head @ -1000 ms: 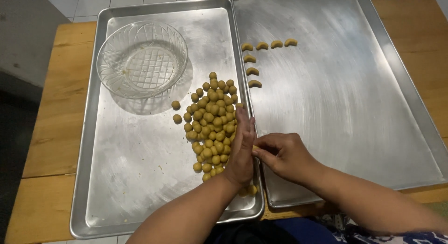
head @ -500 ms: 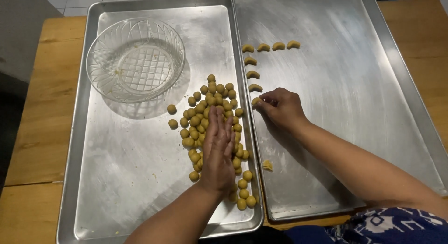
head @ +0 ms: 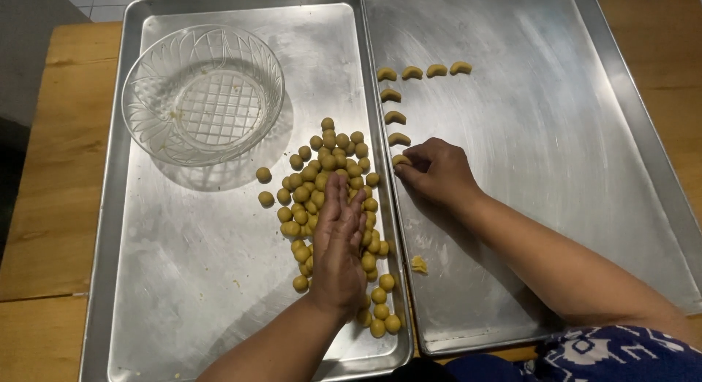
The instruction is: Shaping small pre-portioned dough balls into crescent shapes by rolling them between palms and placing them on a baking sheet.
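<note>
Pinching dough crescent (head: 400, 160): right hand (head: 437, 172) | left hand (head: 338, 244) flat, open on dough balls (head: 329, 163)

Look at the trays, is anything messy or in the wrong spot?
One thing: a small ragged dough scrap lies alone on the right tray, away from the neat row of curved pieces that the right hand is adding to. The left hand rests on the heap of dough balls.
</note>
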